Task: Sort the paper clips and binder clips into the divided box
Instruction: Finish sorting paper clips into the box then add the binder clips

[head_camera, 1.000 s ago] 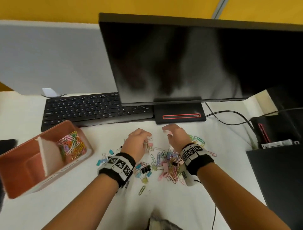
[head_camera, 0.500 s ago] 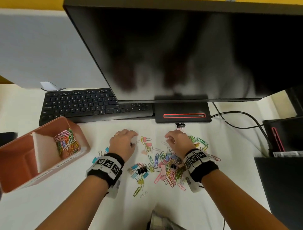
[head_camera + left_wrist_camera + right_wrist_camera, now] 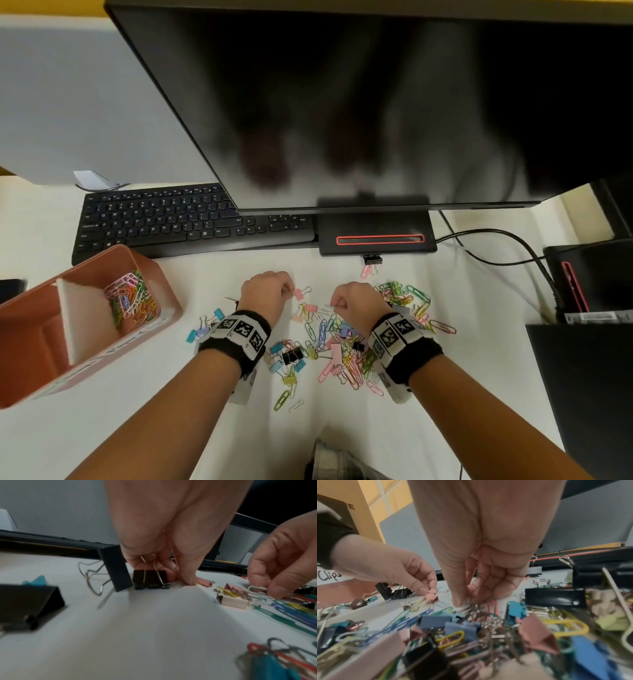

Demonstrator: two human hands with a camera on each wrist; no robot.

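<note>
A mixed pile of coloured paper clips and binder clips lies on the white desk in front of me. My left hand pinches a small pink binder clip at the pile's far left edge, also seen as the pink binder clip. A black binder clip stands on the desk under its palm. My right hand pinches a white paper clip with thumb and forefinger at the pile's far side. The terracotta divided box sits at the left; paper clips fill its right compartment.
A black keyboard and the monitor base lie just beyond the hands, under a large monitor. One black binder clip sits against the base. Cables and black devices crowd the right side.
My left hand has shifted right and its fingertips have closed on the pink binder clip. The right hand stays at the pile's far edge. The head view has tilted.
</note>
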